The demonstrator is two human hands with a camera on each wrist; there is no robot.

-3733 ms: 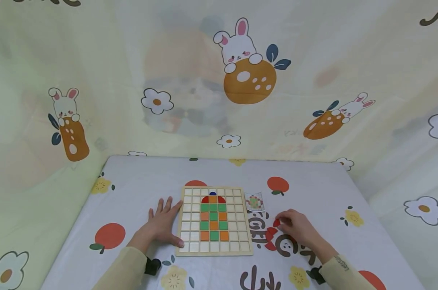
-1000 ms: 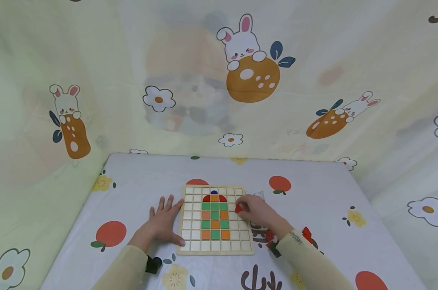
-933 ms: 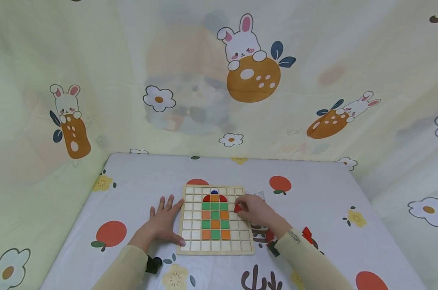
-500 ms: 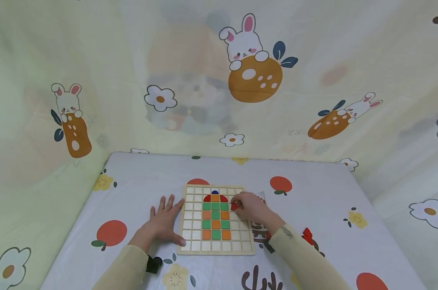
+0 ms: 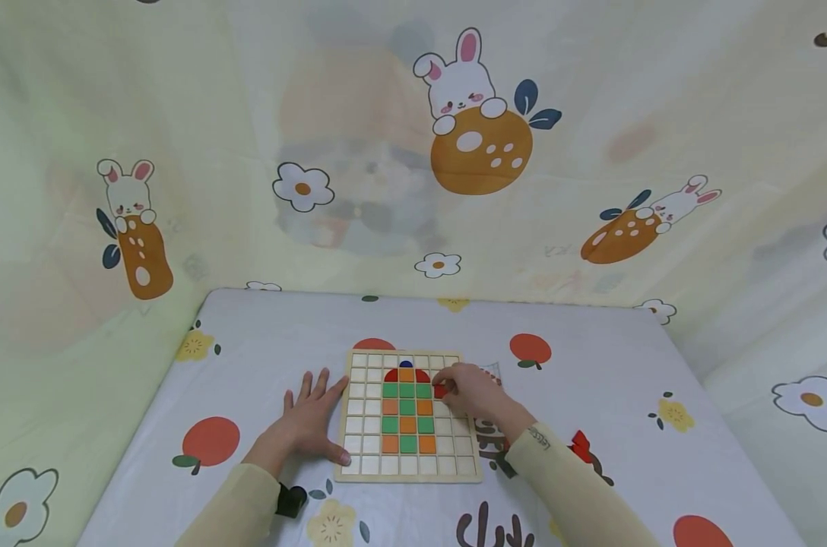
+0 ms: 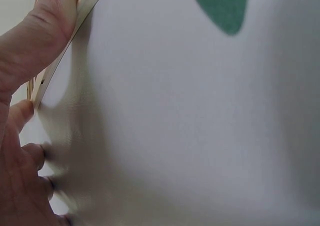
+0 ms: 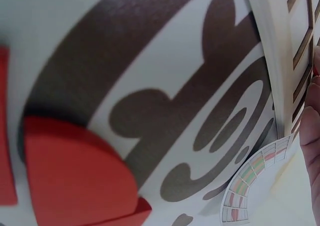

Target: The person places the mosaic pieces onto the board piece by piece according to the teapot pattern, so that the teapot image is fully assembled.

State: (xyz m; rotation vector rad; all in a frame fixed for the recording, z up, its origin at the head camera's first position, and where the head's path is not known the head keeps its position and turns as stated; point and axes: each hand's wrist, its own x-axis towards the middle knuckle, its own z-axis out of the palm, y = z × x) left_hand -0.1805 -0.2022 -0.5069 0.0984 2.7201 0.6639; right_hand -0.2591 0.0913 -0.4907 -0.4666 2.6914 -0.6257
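Note:
A wooden grid board [image 5: 408, 479] lies on the table with a tower of green tiles [image 5: 407, 390] and orange tiles [image 5: 407, 424], two red curved pieces [image 5: 391, 375] near its top and a blue piece [image 5: 406, 365] above. My left hand [image 5: 300, 429] is spread at the board's left side, thumb on the lower left corner and index finger at the edge. With thumb and fingertips my right hand [image 5: 475, 389] pinches a small red piece [image 5: 440, 391] over the cell just right of the upper green row. In the right wrist view the fingers mostly hide that piece.
Loose red pieces lie right of the board; one is a quarter circle [image 7: 80, 171] in the right wrist view, another red piece [image 5: 581, 446] lies beyond the right sleeve. A pattern card [image 7: 257, 173] sits by the board's right edge, partly behind the right hand. A printed curtain [image 5: 359, 228] hangs behind.
My right hand picked up a red piece from the right side, carried it left over the board and has edged on to the cell beside the green row. The left hand has stayed put.

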